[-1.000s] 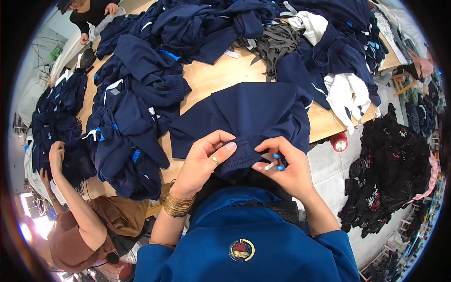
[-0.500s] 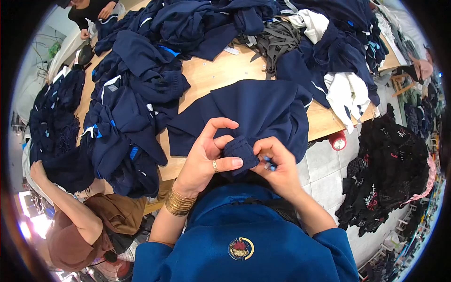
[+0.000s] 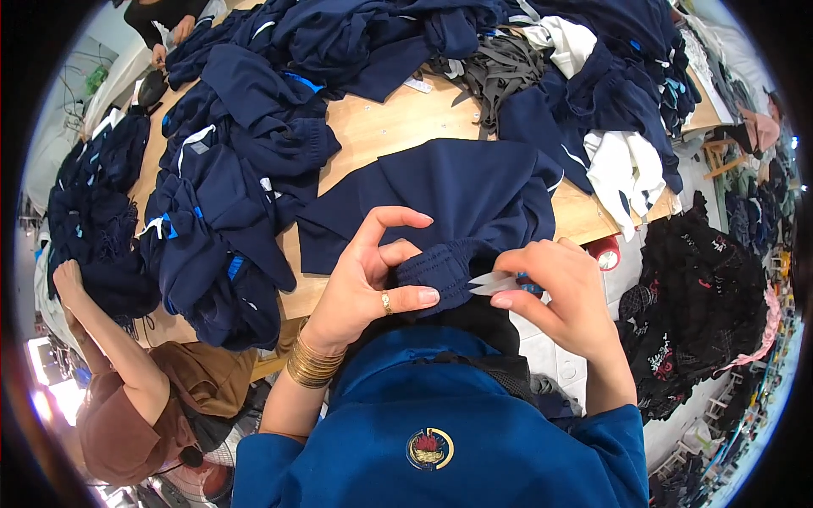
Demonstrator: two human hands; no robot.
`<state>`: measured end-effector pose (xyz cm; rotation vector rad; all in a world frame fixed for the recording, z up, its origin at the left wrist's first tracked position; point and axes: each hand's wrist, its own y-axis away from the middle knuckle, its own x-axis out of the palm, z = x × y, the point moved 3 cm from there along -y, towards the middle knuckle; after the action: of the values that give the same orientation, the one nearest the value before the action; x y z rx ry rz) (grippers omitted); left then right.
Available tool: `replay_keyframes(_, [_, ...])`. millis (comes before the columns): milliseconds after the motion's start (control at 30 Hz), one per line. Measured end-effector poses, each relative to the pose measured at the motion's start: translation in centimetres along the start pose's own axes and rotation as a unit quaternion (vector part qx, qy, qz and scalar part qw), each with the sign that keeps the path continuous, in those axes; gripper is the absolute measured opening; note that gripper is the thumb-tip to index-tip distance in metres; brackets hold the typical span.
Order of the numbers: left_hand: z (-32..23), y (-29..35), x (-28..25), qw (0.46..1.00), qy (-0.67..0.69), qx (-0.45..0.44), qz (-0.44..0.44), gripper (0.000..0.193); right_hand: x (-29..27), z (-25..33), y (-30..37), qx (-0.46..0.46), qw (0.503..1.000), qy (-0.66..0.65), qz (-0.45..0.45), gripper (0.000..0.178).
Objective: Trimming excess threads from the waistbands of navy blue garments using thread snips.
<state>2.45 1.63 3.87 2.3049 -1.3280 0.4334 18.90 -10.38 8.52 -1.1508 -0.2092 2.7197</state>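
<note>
A navy garment (image 3: 449, 182) lies spread on the table in front of me, its ribbed, stitched elastic edge (image 3: 436, 273) bunched up toward me. My left hand (image 3: 351, 284), with gold bangles at the wrist, pinches that edge between thumb and fingers, the index finger raised and curved. In my right hand (image 3: 563, 292) is a pair of small thread snips (image 3: 489, 284), closed in by thumb and fingers. Their pale blades point left and stand slightly apart, tips at the right side of the ribbed edge. A bit of blue shows between the fingers.
Navy garments (image 3: 229, 169) heap along the left and far side of the wooden table (image 3: 373, 127). Grey straps (image 3: 500, 76) and white cloth (image 3: 622, 169) lie at the right. Black lace clothes (image 3: 703, 305) pile on the floor. A co-worker in brown (image 3: 127, 406) sits at left.
My right hand has turned and moved right, bringing the snips' blades out toward the cloth. The ribbed edge now lies more spread out in my left hand.
</note>
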Motion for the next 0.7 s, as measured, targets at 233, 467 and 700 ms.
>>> replay_keyframes(233, [-0.37,0.02,0.29,0.999,-0.042,0.015,0.016,0.066,0.76,0.82,-0.49,-0.070,0.992,0.102,0.015,0.024])
replay_keyframes(467, [-0.47,-0.07,0.42,0.999,-0.038,0.005,0.024,0.064,0.61,1.10,-0.58,-0.083,0.988,0.124,0.029,0.024])
replay_keyframes(700, [-0.11,-0.14,0.03,0.999,-0.033,-0.016,0.022,0.063,0.72,0.37,-0.51,-0.072,0.991,0.108,-0.005,0.021])
